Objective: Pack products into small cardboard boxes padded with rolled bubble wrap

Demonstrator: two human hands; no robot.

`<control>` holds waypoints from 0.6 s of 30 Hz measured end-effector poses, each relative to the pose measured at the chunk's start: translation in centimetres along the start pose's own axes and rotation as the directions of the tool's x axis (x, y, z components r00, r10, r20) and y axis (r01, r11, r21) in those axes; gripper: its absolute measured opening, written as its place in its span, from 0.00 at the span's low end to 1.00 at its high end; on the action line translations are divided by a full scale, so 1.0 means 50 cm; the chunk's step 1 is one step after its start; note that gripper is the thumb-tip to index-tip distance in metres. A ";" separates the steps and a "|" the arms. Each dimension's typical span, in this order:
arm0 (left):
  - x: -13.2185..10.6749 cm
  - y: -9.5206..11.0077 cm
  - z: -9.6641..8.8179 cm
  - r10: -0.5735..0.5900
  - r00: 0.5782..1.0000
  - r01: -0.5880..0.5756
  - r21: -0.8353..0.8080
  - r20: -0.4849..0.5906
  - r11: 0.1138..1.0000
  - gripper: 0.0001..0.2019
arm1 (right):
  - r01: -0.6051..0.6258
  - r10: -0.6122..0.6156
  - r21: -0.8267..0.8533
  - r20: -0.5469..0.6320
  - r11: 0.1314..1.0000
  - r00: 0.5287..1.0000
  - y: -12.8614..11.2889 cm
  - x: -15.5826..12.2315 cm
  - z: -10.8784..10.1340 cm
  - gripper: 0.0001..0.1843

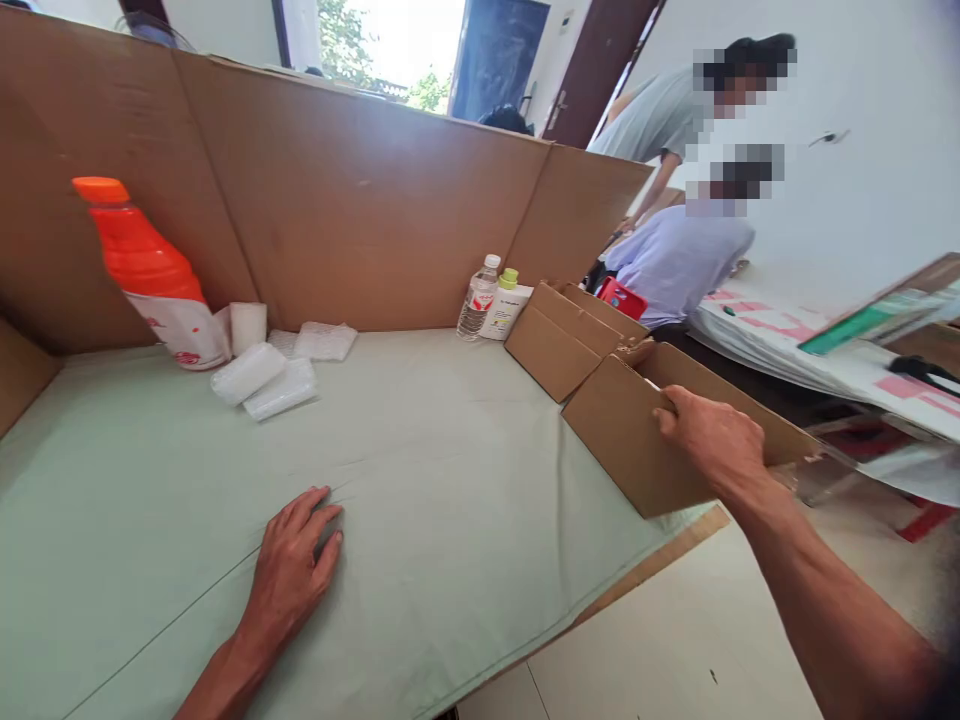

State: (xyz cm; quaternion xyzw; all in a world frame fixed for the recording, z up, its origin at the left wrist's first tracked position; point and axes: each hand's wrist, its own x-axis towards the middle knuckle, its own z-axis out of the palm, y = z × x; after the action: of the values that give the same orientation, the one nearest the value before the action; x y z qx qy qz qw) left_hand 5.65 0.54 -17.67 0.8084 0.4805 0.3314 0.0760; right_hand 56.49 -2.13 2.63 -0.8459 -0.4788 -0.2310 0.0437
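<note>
My left hand (298,550) lies on the pale green tablecloth (420,520), palm down, its fingers loosely spread and holding nothing. On the right, my right hand (712,432) is closed over the near rim of an open cardboard box (637,440). Its thumb is on the outer side of the wall, and the other fingertips are partly hidden behind the rim. A small white edge shows at the rim beside the fingers; what it belongs to cannot be made out. The inside of this box is mostly hidden from me.
Behind the box stand a smaller cardboard box (559,340), a water bottle (478,300) and a white bottle with a green cap (506,308). At left are an orange-capped bottle (154,270), a paper cup (248,326) and bubble-wrap pieces (281,388). Cardboard walls (375,200) border the table; two people are beyond.
</note>
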 end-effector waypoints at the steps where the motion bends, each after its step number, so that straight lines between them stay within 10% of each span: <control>1: 0.001 0.003 -0.002 -0.022 1.000 0.022 -0.017 -0.003 1.000 0.14 | -0.009 0.010 -0.033 0.042 0.999 0.999 -0.016 -0.013 -0.011 0.04; 7: 0.016 0.020 -0.033 -0.241 0.970 0.238 -0.184 0.005 0.954 0.16 | 0.298 -0.303 0.074 0.072 0.952 0.950 -0.148 -0.123 -0.086 0.09; 11: 0.020 0.038 -0.087 -0.435 0.900 0.422 -0.320 0.032 0.848 0.20 | 0.688 -0.691 0.408 -0.169 0.600 0.703 -0.280 -0.201 -0.167 0.11; 14: 0.001 0.045 -0.135 -0.498 0.865 0.484 -0.367 0.064 0.794 0.23 | 0.770 -0.763 0.561 -0.339 0.305 0.550 -0.343 -0.232 -0.221 0.12; 18: -0.046 0.038 -0.181 -0.488 0.862 0.500 -0.373 0.136 0.782 0.23 | 0.649 -0.494 0.646 -0.444 0.402 0.747 -0.330 -0.232 -0.210 0.13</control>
State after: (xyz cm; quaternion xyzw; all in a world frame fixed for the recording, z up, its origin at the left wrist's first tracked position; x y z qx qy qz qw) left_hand 0.77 -4.12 -10.95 0.6270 0.5969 0.3770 0.3292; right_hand 34.11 -5.50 4.51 -0.4998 -0.7834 -0.0804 0.3606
